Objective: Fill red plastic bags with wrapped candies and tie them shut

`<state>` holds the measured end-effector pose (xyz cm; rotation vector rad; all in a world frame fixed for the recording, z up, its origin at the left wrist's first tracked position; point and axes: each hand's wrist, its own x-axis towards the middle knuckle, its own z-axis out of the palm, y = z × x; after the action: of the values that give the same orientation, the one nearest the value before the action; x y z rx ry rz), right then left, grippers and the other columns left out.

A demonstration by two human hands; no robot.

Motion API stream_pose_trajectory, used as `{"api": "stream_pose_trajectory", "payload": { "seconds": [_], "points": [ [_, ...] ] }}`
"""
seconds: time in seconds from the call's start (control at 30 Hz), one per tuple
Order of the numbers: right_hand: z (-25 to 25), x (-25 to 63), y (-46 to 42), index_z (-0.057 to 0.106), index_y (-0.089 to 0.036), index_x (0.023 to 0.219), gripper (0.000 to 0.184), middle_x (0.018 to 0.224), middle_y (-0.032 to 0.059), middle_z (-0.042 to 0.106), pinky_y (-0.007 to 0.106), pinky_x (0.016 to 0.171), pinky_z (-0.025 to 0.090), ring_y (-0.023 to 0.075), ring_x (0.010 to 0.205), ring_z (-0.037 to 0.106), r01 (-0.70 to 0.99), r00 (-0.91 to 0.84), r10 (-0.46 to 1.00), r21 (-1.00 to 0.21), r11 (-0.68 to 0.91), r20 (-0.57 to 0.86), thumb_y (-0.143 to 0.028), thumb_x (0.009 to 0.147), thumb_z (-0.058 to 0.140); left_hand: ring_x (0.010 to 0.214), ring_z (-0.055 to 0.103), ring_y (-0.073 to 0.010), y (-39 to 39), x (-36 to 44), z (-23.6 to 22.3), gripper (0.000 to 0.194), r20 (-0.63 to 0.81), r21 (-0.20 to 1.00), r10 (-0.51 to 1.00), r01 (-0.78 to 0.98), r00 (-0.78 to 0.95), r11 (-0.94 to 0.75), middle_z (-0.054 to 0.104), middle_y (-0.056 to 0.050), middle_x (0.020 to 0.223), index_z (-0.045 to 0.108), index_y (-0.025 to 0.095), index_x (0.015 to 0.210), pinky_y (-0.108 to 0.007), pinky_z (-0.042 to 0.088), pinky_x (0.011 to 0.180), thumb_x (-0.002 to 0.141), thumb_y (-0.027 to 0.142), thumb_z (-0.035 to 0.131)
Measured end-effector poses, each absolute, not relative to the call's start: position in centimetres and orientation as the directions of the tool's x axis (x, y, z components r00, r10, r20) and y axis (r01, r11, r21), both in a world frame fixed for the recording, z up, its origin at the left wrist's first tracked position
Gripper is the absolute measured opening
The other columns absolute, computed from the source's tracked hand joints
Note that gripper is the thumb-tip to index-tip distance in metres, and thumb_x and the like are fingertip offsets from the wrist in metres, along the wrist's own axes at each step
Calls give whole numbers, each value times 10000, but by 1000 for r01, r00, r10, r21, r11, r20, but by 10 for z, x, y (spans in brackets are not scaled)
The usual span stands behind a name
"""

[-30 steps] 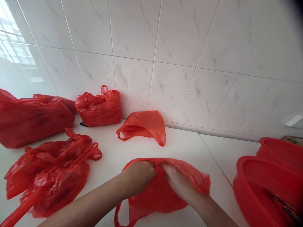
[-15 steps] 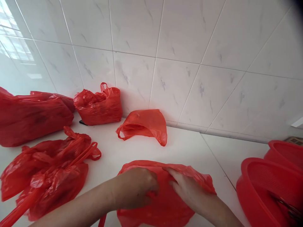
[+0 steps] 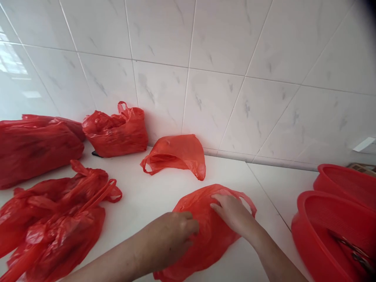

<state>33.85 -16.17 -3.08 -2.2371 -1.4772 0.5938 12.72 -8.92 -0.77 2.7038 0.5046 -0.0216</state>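
Observation:
A thin, translucent red plastic bag [image 3: 205,235] lies rumpled on the white countertop in front of me, under both hands. My left hand [image 3: 178,233] is at its near left side, fingers curled in against the plastic; the fingertips are partly hidden. At the upper right part of the bag is my right hand [image 3: 230,209], its bent fingers gripping the film. One handle loop of the bag stands up beside the right wrist. Farther back, against the wall, a second red plastic bag [image 3: 176,150] sits slack, its mouth facing me.
Full red bags [image 3: 38,147] stand at the back left, with another filled bag [image 3: 117,133] beside them. A knotted red bag bundle [image 3: 64,211] lies nearer on the left. Red plastic baskets [image 3: 305,219] are at the right, the front one holding metallic items. A tiled wall [image 3: 217,105] rises behind.
The bag under my hands has turned and shifted, bringing a handle loop into view by the right wrist. My right hand has moved slightly up, the left slightly down. The view has shifted slightly.

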Motion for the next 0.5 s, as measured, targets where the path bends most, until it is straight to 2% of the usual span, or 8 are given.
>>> {"api": "stream_pose_trajectory", "payload": {
  "seconds": [0.1, 0.17, 0.23, 0.3, 0.33, 0.43, 0.5],
  "points": [
    [-37, 325, -171, 645, -251, 825, 146, 750, 13, 600, 286, 558, 378, 188, 681, 565, 804, 287, 950, -508, -309, -122, -342, 748, 561, 711, 620, -180, -80, 145, -12, 158, -115, 307, 382, 399, 917, -864, 642, -12, 912, 631, 236, 889, -271, 456, 598, 810, 247, 494],
    [-49, 323, -178, 670, -292, 991, 353, 990, 40, 618, 297, 641, 435, 240, 879, 591, 813, 236, 959, -508, -284, -159, -300, 638, 663, 820, 624, -246, -71, 154, -21, 278, -146, 267, 442, 465, 885, -844, 628, -64, 1004, 642, 230, 975, -326, 483, 647, 769, 408, 591],
    [-60, 324, -189, 602, -360, 1175, 597, 1289, 46, 512, 325, 745, 462, 294, 1093, 535, 781, 238, 937, -524, -341, -254, -239, 596, 676, 955, 586, -342, -61, 158, -31, 455, -149, 228, 480, 503, 864, -834, 604, -131, 1086, 639, 213, 1066, -435, 483, 737, 687, 460, 680],
    [-62, 326, -201, 505, -421, 1278, 681, 1454, 9, 365, 376, 858, 447, 311, 1231, 445, 734, 264, 903, -537, -416, -339, -223, 640, 639, 1020, 545, -388, -52, 158, -36, 537, -138, 199, 490, 508, 861, -838, 587, -159, 1115, 627, 209, 1122, -505, 455, 795, 631, 391, 742],
    [-59, 326, -206, 486, -436, 1289, 663, 1474, -10, 341, 401, 916, 421, 307, 1266, 412, 717, 261, 897, -551, -428, -357, -237, 673, 625, 1005, 553, -375, -48, 156, -36, 539, -133, 196, 478, 496, 868, -846, 588, -150, 1110, 624, 218, 1132, -496, 458, 798, 620, 330, 752],
    [-40, 326, -210, 520, -437, 1255, 508, 1358, -17, 494, 400, 960, 408, 256, 1196, 486, 655, 207, 930, -663, -362, -304, -337, 763, 595, 907, 606, -276, -45, 151, -31, 472, -133, 218, 406, 427, 904, -878, 617, -72, 1041, 636, 273, 1097, -377, 497, 752, 646, 139, 680],
    [-32, 330, -200, 554, -417, 1213, 407, 1219, -18, 585, 347, 856, 476, 199, 997, 591, 578, 203, 952, -757, -304, -227, -386, 807, 557, 965, 609, -248, -49, 146, -28, 527, -116, 247, 333, 352, 936, -903, 624, -36, 1101, 631, 318, 1101, -340, 500, 792, 660, 32, 594]
  ]
}}
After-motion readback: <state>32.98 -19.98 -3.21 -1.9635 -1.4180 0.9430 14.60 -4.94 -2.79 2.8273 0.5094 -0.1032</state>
